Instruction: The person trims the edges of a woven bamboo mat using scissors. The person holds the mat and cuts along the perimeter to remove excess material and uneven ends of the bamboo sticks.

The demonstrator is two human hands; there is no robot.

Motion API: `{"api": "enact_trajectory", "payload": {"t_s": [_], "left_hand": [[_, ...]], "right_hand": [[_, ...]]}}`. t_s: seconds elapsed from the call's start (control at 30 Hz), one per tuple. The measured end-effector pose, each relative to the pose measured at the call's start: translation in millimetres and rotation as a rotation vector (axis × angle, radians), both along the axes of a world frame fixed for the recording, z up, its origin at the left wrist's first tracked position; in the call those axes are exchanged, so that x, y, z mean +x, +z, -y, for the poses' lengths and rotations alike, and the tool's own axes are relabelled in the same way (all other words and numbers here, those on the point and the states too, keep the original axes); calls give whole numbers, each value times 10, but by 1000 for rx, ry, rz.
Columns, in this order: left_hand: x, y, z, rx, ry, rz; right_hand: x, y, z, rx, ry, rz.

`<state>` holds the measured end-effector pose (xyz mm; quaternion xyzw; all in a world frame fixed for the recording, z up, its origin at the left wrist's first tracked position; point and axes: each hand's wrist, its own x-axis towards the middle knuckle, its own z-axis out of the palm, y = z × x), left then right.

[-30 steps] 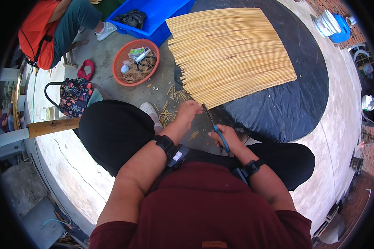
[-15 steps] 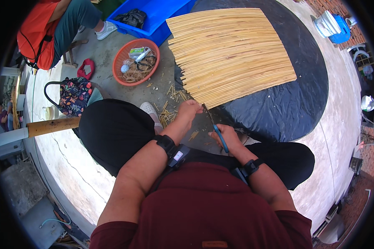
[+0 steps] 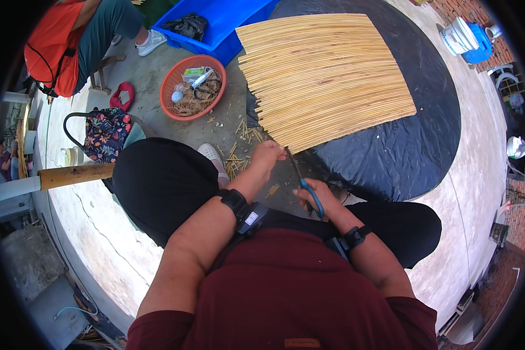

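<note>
A mat of thin yellow stalks (image 3: 332, 76), laid side by side, rests on a round surface under black plastic sheeting (image 3: 385, 169). At the mat's near left corner my left hand (image 3: 266, 156) is closed, pinching the end of a stalk. My right hand (image 3: 319, 195) grips the blue handles of a pair of scissors (image 3: 312, 197). Their dark blades point up and left, with the tips at that same corner beside my left fingertips. Whether the blades are closed on a stalk is too small to tell. The mat's left edge has uneven stalk ends.
Short cut stalk pieces (image 3: 234, 160) litter the floor by my shoe. Left of the mat stand an orange basket (image 3: 168, 87) with fibres and a blue tub (image 3: 230, 41). A flowered bag (image 3: 107, 137) lies by my knee. Another person (image 3: 108, 35) sits at the upper left.
The scissors' handles have spread and turned slightly in my right hand. My left hand stays at the mat's corner. The view has shifted a little.
</note>
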<state>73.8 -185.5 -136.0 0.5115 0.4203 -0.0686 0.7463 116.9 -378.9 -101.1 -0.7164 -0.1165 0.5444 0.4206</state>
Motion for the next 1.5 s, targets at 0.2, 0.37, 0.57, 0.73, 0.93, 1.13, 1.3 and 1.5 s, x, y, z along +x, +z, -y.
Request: {"api": "enact_trajectory", "payload": {"t_s": [0.2,0.37,0.57,0.73,0.93,1.13,1.3,1.5], "left_hand": [[-5,-43,3,-3,24,34],[-1,-62,-3,4,16,31],[1,-39,-8,6,25,17],[-6,-21,-5,4,21,25],[0,-44,3,-4,37,43],[-8,-55,1,-6,43,51],[-1,-38,-1,-3,36,48],[-11,-49,-19,3,32,53]], "right_hand": [[27,-19,-36,6,-13,27],[50,61,-80,-35,-12,68],[53,99,-84,-80,31,167],[30,69,-24,-107,62,97],[34,16,-12,-27,6,42],[46,52,-70,-23,6,79],[53,119,-103,-43,0,93],[53,180,-96,-63,33,103]]}}
